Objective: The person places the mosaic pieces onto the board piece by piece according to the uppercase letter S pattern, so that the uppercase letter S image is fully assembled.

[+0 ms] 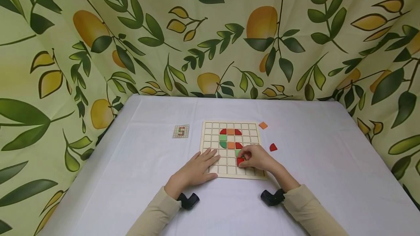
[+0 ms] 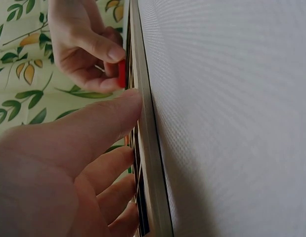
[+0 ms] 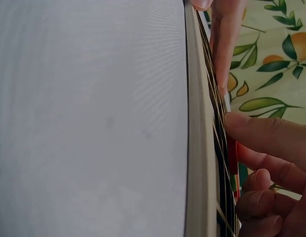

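A wooden grid board [image 1: 210, 125] lies on the table. My left hand [image 1: 196, 168] rests with straight, spread fingers on its near left part, the thumb along the near edge. My right hand [image 1: 258, 157] pinches a red piece [image 1: 240, 162] between thumb and finger at the board's lower right cells. The same red piece [image 2: 122, 74] shows at the fingertips in the left wrist view. Above it, a light green square [image 1: 238, 153] is partly covered by the right fingers. Red, orange and green pieces, such as an orange square [image 1: 231, 131], form a curved line up the grid.
A small card [image 1: 181, 131] with a coloured S-shaped pattern lies left of the board. Right of the board lie a loose orange square [image 1: 263, 125] and a red quarter-round piece [image 1: 273, 147]. A leaf-patterned curtain [image 1: 210, 61] hangs behind the white-covered table [image 1: 144, 134].
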`<state>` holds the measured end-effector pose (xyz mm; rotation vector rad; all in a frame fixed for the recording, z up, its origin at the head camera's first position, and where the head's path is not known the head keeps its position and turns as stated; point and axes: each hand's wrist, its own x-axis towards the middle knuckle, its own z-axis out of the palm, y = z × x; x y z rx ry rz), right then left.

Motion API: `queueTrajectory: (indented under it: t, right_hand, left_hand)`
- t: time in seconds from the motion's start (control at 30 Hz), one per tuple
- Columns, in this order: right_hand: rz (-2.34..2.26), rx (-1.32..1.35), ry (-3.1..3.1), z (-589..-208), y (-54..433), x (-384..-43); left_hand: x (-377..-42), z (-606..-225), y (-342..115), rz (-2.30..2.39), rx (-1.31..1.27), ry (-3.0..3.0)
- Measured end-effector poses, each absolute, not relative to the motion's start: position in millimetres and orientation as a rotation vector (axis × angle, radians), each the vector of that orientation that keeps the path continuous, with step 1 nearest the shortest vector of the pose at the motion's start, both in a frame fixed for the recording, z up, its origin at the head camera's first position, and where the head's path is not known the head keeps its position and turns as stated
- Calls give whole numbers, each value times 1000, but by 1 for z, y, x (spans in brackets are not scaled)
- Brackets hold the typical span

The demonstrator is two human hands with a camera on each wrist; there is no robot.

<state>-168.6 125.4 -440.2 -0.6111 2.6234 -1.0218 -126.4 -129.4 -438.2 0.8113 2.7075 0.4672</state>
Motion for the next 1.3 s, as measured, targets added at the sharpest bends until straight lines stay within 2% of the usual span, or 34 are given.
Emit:
queueTrajectory:
  t: [1.3]
  right_hand:
    - [-1049, -611, 2628, -439, 124, -167]
  left_hand:
    - [-126, -437, -129, 467, 812, 2705]
